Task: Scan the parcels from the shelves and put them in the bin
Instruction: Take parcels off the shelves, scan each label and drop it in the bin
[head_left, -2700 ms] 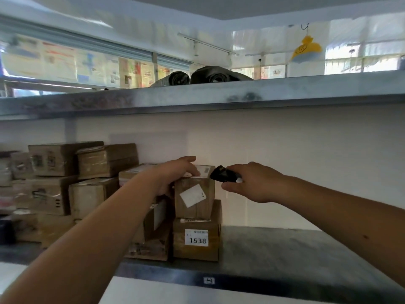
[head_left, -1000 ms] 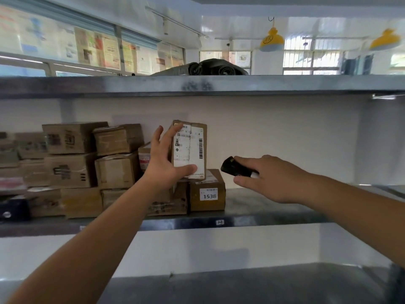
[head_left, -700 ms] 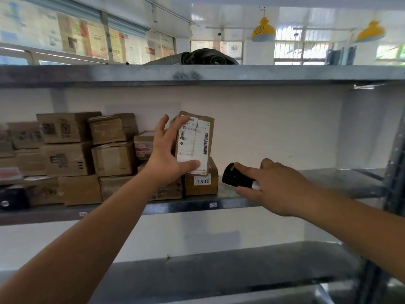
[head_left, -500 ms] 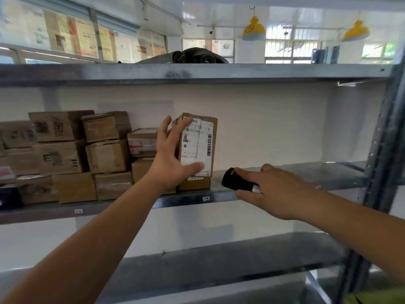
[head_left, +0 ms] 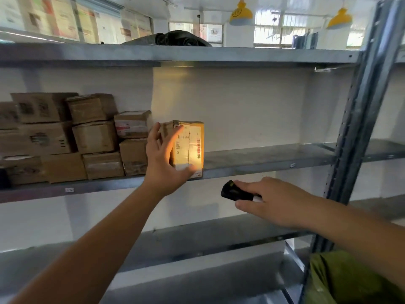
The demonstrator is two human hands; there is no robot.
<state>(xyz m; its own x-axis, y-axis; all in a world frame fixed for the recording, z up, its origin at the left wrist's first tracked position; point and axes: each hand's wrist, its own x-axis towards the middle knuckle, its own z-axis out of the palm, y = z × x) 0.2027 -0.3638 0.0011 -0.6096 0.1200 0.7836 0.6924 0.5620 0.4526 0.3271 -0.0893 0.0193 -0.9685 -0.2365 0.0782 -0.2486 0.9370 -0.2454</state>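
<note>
2 yellow hanging lamps [head_left: 241, 10] up top, posters [head_left: 63, 17] on the windows at left, some black rolled stuff [head_left: 182, 39] lying on the top rack. Green fabric [head_left: 341, 279] bottom right, next to the grey upright post [head_left: 359, 119].

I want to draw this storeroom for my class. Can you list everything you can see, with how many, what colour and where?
held parcel: one, brown with white label, lit yellow, in left hand
stacked parcels: about ten, brown, middle shelf, left
barcode scanner: one, black, in right hand
shelves: grey metal, right side bare
hanging lamps: two, yellow, by ceiling
dark rolls: black, on top shelf
green bag: one, bottom right
left hand: fingers around the parcel
right hand: fingers around the scanner
</note>
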